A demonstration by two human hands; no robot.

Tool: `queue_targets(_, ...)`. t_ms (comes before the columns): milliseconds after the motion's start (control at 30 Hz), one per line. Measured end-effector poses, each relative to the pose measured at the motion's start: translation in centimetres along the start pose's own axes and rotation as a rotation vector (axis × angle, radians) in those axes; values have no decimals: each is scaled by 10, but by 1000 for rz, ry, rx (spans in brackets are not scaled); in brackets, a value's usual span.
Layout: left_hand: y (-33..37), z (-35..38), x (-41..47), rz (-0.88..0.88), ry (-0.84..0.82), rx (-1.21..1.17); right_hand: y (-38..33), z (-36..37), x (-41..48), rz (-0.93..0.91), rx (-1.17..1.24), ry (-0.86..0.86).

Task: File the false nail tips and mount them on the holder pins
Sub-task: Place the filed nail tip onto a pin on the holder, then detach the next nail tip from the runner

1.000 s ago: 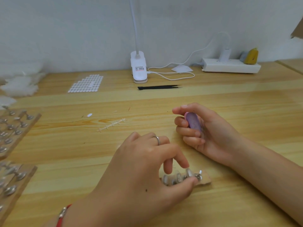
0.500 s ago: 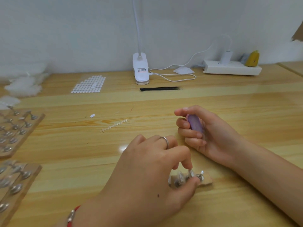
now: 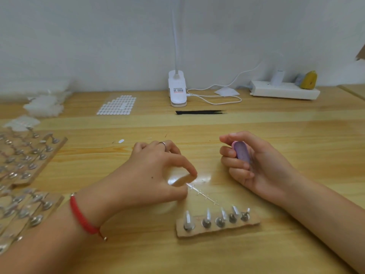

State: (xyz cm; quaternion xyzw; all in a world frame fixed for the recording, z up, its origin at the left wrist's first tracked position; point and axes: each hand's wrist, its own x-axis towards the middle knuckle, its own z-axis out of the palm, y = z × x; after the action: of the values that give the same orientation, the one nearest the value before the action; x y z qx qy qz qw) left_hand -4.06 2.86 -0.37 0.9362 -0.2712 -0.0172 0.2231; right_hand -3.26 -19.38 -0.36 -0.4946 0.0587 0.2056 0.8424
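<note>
Moved since the previous frames: left hand (image 3: 150,175), formerly over the holder (image 3: 227,230), now up and to the left of it, clear of the pins (image 3: 206,222). Thumb and forefinger of that hand pinched on the near end of a clear sprue (image 3: 204,196); the other fingers (image 3: 138,147) loosely curled, ring (image 3: 163,143) on one, red cord (image 3: 81,216) at the wrist. Sprue slanting down and right from the pinch toward the holder, far end just short of it. Holder flat on the counter (image 3: 276,131), near edge centre, fully in view: five pins in a row, each with a clear tip (image 3: 187,216) on its upper end. Right hand (image 3: 260,169) to the right of the left, resting on the counter, fingers (image 3: 231,151) curled round a purple file (image 3: 241,153). At far left, boards (image 3: 29,155) of further pins. Along the wall, sticker sheet (image 3: 117,105), lamp base (image 3: 177,89), tweezers (image 3: 199,112), power strip (image 3: 284,90).
</note>
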Motion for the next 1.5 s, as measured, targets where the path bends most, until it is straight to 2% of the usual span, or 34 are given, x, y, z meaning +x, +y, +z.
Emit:
queue_targets(133, -7, 2, 4, 18, 11, -49, 1, 0, 1, -1, -9, -1)
queue_targets(300, -4, 7, 4, -14, 128, -372, 1, -1, 1, -6, -2, -13)
queue_targets(500, 8, 2, 3, 230, 466, -234, 8, 6, 1, -29, -204, -86)
queue_targets(633, 11, 3, 2, 286, 527, -233, 8, 7, 0, -55, -357, -91)
queue_targets(800, 14, 4, 3, 284, 613, -406, -1, 5, -4, 38, -299, -149)
queue_targets(967, 22, 9, 2, 301, 565, -417, 0, 5, -5, 10, -500, -209)
queue_targets(1100, 21, 12, 2, 167, 531, -436, 5, 5, -3, -60, -322, -189)
queue_targets(1333, 21, 11, 4, -177, 361, -737, 8, 7, -2, -107, -336, -88)
queue_targets(1500, 18, 13, 7, -249, 230, -994, 5, 7, -3, -87, -296, -88)
